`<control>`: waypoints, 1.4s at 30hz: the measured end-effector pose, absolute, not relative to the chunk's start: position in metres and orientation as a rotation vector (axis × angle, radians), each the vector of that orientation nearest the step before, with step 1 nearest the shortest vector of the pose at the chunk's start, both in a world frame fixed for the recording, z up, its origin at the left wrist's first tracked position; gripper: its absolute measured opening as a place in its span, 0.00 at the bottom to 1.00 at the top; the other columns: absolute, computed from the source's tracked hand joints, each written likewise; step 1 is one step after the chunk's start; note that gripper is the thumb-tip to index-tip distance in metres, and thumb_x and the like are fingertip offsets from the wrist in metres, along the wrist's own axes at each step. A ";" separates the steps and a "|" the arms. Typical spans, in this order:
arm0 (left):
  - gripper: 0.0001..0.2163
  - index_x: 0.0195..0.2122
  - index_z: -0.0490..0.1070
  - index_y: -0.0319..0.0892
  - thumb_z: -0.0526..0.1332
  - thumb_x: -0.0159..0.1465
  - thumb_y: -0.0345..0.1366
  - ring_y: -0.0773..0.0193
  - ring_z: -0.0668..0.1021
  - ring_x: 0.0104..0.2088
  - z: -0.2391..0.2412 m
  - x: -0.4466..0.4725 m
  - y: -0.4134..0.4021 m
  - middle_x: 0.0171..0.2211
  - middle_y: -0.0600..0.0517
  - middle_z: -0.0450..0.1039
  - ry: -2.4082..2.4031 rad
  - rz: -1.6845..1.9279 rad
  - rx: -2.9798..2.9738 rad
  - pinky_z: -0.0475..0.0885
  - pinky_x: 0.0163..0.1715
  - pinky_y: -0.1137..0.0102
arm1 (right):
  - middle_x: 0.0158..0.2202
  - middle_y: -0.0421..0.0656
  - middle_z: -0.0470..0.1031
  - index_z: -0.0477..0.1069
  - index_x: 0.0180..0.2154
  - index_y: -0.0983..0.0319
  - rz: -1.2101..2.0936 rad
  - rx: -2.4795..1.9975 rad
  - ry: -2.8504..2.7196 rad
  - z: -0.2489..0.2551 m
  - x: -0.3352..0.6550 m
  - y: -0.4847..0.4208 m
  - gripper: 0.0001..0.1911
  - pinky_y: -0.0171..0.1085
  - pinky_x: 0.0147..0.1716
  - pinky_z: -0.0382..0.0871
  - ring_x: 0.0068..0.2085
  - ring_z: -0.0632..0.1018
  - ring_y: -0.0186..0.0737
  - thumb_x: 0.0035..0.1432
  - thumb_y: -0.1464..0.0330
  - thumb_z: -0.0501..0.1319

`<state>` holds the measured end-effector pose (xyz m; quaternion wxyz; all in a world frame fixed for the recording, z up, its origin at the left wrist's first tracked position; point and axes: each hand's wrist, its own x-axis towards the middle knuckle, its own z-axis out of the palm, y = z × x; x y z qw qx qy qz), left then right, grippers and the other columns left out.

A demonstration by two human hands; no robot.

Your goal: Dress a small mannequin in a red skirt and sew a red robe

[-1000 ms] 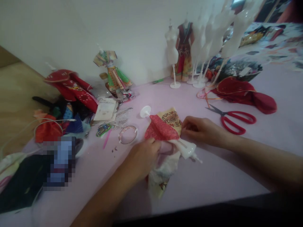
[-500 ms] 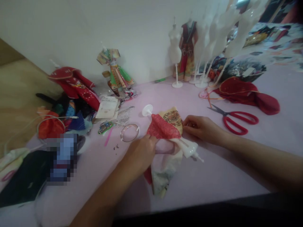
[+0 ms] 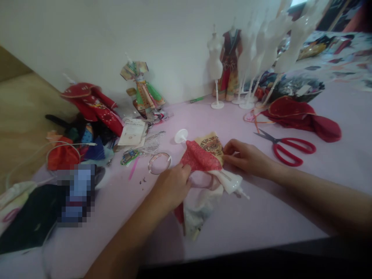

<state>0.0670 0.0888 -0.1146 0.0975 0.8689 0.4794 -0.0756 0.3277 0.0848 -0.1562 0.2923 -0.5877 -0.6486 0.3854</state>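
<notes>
A small white doll mannequin [image 3: 231, 182] lies on its side on the pale pink table, its round base [image 3: 181, 136] toward the back left and its neck pointing front right. Around it is a doll skirt [image 3: 202, 157] of red patterned cloth, with a yellow printed panel [image 3: 211, 144] on the far side and a whitish panel [image 3: 200, 211] spread toward me. My left hand [image 3: 176, 184] pinches the red cloth at its near left edge. At the yellow panel's right edge, my right hand [image 3: 242, 157] has thumb and forefinger closed on the cloth.
Red-handled scissors [image 3: 293, 149] lie right of my right hand, blades partly apart. Behind them is red cloth [image 3: 302, 118]. Several white mannequins [image 3: 215, 58] stand at the back. A ring-shaped roll [image 3: 159, 163], cards [image 3: 132, 131] and fabric scraps [image 3: 62, 155] are on the left.
The whitish panel's lower end has shifted slightly left with the cloth at my left hand. My right hand stays at the yellow panel's edge.
</notes>
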 end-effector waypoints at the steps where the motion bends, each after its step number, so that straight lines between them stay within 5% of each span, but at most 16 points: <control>1: 0.05 0.32 0.65 0.43 0.53 0.64 0.30 0.60 0.75 0.32 -0.115 0.068 0.088 0.34 0.49 0.72 1.419 -0.227 2.569 0.68 0.34 0.67 | 0.34 0.43 0.77 0.65 0.37 0.59 1.056 -1.548 -1.701 -0.157 0.327 0.085 0.10 0.34 0.23 0.64 0.25 0.74 0.34 0.59 0.61 0.60; 34: 0.06 0.29 0.65 0.42 0.53 0.63 0.28 0.62 0.73 0.30 -0.113 0.072 0.085 0.31 0.49 0.72 1.397 -0.178 2.590 0.67 0.32 0.68 | 0.25 0.38 0.75 0.62 0.40 0.57 1.318 -1.457 -1.488 -0.165 0.321 0.085 0.09 0.35 0.21 0.72 0.24 0.77 0.36 0.62 0.62 0.61; 42: 0.05 0.31 0.66 0.43 0.54 0.63 0.30 0.61 0.75 0.32 -0.117 0.072 0.087 0.33 0.49 0.73 1.403 -0.250 2.596 0.68 0.34 0.67 | 0.23 0.34 0.72 0.62 0.40 0.56 1.320 -1.425 -1.403 -0.168 0.314 0.090 0.15 0.31 0.16 0.67 0.21 0.74 0.34 0.57 0.61 0.66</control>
